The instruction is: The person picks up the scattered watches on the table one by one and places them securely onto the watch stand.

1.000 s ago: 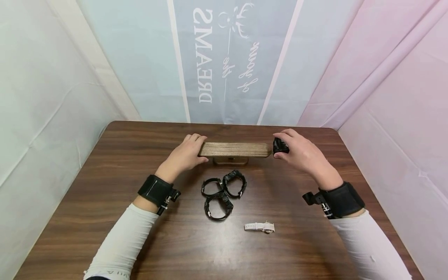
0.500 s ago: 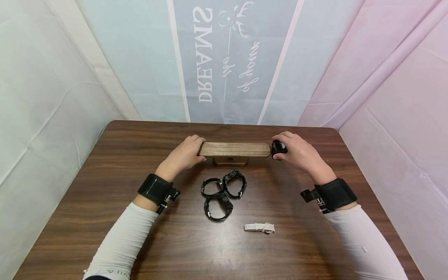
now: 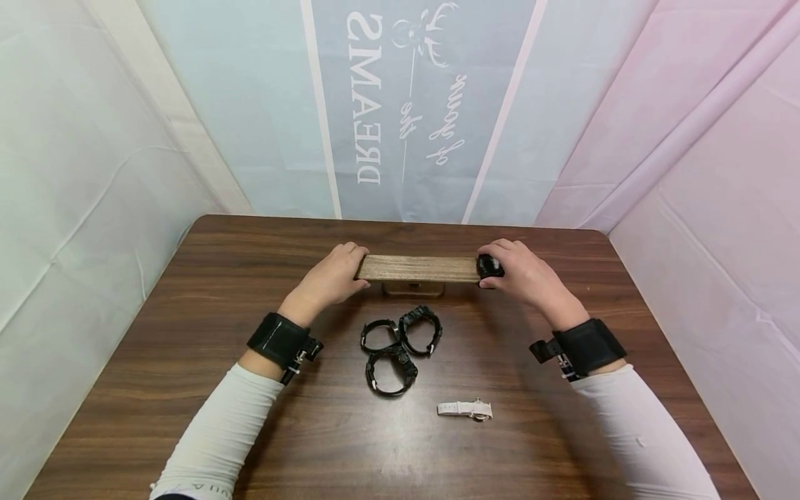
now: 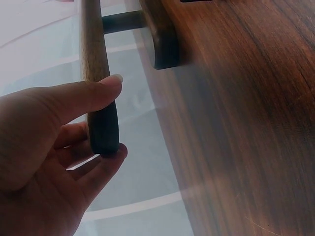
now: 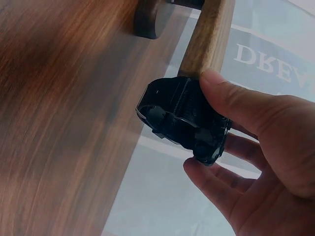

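A wooden watch stand has a flat horizontal bar (image 3: 417, 269) raised over a small base (image 3: 413, 289). My left hand (image 3: 332, 276) grips the bar's left end, thumb on the near side and fingers around the far side, as the left wrist view shows. At the bar's right end, my right hand (image 3: 526, 273) pinches a black wristwatch (image 5: 179, 113) between thumb and fingers. The watch's strap is closed in a loop, and its edge overlaps the end of the bar (image 5: 209, 42) in the right wrist view.
Several black looped watches lie touching each other in front of the stand, the nearest watch (image 3: 390, 371) among them. Closer to me lies a white-strapped watch (image 3: 465, 410). Fabric hangs behind the brown table (image 3: 250, 444) and along both sides.
My right hand has moved left with the black watch, from a small gap beside the bar to overlapping its right end. The left hand keeps its grip on the bar.
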